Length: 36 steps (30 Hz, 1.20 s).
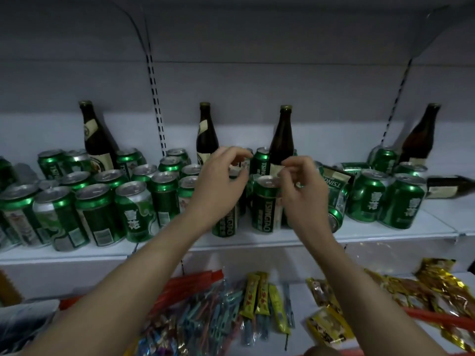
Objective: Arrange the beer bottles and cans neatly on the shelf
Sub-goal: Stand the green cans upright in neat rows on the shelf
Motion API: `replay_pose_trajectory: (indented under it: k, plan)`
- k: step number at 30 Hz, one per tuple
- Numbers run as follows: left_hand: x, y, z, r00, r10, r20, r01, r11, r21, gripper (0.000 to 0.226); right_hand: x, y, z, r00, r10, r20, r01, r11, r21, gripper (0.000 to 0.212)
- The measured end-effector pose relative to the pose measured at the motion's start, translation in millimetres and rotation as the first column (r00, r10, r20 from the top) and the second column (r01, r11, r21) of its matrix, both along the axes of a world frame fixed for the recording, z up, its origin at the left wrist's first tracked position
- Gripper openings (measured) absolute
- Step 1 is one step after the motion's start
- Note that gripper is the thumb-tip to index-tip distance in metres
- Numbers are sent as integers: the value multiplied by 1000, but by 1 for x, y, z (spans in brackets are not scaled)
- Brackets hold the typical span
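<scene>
Both hands hover over the middle of the shelf, among the green cans. The left hand has its fingers curled loosely above a can mostly hidden under it; whether it actually grips that can I cannot tell. The right hand sits just beside an upright front can, fingers bent near its rim, and contact is equally unclear. Four bottles stand at the back: one at left, two in the middle and, one at right. A fifth bottle lies on its side at far right, and a can lies tipped just right of the right hand.

The step in hand looks like squaring the centre cans into rows. Doing it well probably means grasping each can by its body, not the rim (rims slip), sliding rather than lifting, keeping labels forward, and righting the tipped can before it rolls into its neighbours.
</scene>
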<state>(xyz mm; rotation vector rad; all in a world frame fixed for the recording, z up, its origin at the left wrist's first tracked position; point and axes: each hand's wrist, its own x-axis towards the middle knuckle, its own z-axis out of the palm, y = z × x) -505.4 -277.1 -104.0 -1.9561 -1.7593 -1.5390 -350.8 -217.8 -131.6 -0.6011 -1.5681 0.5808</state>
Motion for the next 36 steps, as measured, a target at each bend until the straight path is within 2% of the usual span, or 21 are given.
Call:
replay_pose_trajectory:
  k: [2, 4, 6, 9, 11, 13, 15, 17, 21, 25, 27, 31, 34, 36]
  plan:
    - [-9, 25, 25, 1000, -28, -8, 26, 987, -160, 21, 6, 25, 19, 998, 32, 46, -26, 991, -134, 14]
    - [-19, 53, 43, 999, -39, -8, 34, 955, -296, 17, 7, 53, 35, 976, 65, 206, -7, 963, -270, 11]
    - [-28, 80, 49, 997, -27, -77, -7, 914, -405, 16, 3, 79, 46, 923, 136, 361, -4, 939, -343, 7]
    - [-42, 115, 46, 999, -22, -49, -13, 785, -620, 14, -7, 110, 52, 828, 280, 485, -62, 907, -416, 6]
    - [-51, 131, 41, 1000, 1, 4, 2, 695, -719, 25, -13, 126, 52, 726, 353, 590, -93, 900, -425, 15]
    - [-57, 144, 36, 998, 7, 55, 39, 618, -786, 25, -18, 137, 50, 599, 389, 700, -125, 908, -399, 28]
    - [-63, 156, 30, 993, 8, 115, 95, 512, -854, 18, -23, 144, 45, 479, 321, 817, -160, 947, -278, 40]
    - [-66, 166, 25, 989, 24, 145, 124, 395, -910, 14, -26, 149, 37, 393, 276, 877, -185, 958, -218, 45]
    - [-68, 182, 16, 993, -17, 121, 121, 260, -958, 16, -25, 159, 26, 264, 249, 932, -171, 963, -209, 53]
    - [-69, 186, 13, 939, 55, 338, 333, 94, -938, 23, -23, 164, 22, 224, 236, 946, -198, 961, -193, 58]
    - [-69, 187, 13, 927, 78, 367, 362, 75, -929, 24, -22, 166, 23, 214, 268, 939, -218, 951, -221, 61]
    - [-70, 186, 10, 930, 102, 353, 341, 120, -932, 29, -22, 165, 23, 142, 301, 943, -261, 930, -258, 75]
    - [-68, 185, 8, 923, 115, 367, 348, 158, -924, 41, -23, 161, 17, 198, 230, 953, -300, 940, -164, 72]
    - [-68, 186, 8, 925, 110, 363, 341, 175, -924, 42, -23, 160, 14, 242, 218, 945, -312, 940, -137, 69]
